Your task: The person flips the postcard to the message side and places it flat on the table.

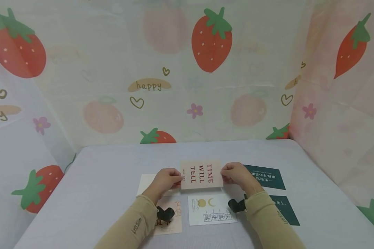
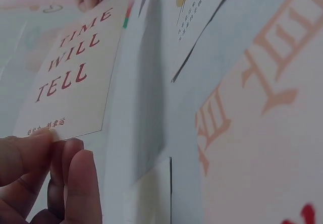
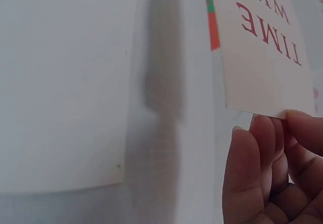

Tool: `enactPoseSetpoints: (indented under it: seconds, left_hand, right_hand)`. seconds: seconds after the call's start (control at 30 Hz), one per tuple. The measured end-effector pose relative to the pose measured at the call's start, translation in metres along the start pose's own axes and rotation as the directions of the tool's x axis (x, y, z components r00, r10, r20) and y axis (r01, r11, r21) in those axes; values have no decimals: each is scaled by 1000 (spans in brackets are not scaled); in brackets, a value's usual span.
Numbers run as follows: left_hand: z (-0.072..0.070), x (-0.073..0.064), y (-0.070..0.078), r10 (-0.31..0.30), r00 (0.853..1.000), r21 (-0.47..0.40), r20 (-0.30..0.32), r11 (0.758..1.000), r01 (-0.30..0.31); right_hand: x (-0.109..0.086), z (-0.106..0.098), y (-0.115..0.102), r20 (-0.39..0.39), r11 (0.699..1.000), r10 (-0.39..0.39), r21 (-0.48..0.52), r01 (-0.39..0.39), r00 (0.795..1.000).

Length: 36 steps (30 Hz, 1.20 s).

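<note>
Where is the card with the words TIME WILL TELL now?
In the head view, the TIME WILL TELL card is at table centre, pinched between left hand and right hand, above the sun-and-moon card.

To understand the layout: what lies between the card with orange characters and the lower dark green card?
In the head view, the white sun-and-moon card lies flat between the orange-character card and the lower green card.

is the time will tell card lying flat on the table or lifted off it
Lifted. The left hand and right hand pinch the TIME WILL TELL card by opposite edges, and the wrist views show it casting a shadow below.
</note>
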State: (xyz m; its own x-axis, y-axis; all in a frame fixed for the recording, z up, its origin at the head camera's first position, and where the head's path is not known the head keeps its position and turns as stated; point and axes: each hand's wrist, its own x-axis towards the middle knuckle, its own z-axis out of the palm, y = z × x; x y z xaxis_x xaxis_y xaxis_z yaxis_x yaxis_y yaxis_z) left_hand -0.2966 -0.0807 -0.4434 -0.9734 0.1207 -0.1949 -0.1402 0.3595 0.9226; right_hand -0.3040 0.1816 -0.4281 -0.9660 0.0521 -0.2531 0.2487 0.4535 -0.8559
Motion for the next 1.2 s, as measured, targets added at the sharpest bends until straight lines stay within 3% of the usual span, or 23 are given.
enactPoseSetpoints:
  seconds: [0.87,1.2]
  left_hand:
    - [-2,-2,2,5,1000,-41,-1,999,-5]
    - [-3,-1,1,-1,1000,-43,-8,999,1]
  right_hand:
    - [-4,-4,-2,-14,1000,1,10,-1,1000]
    - [-2,-2,-1,17,996,-15,84,13,1000]
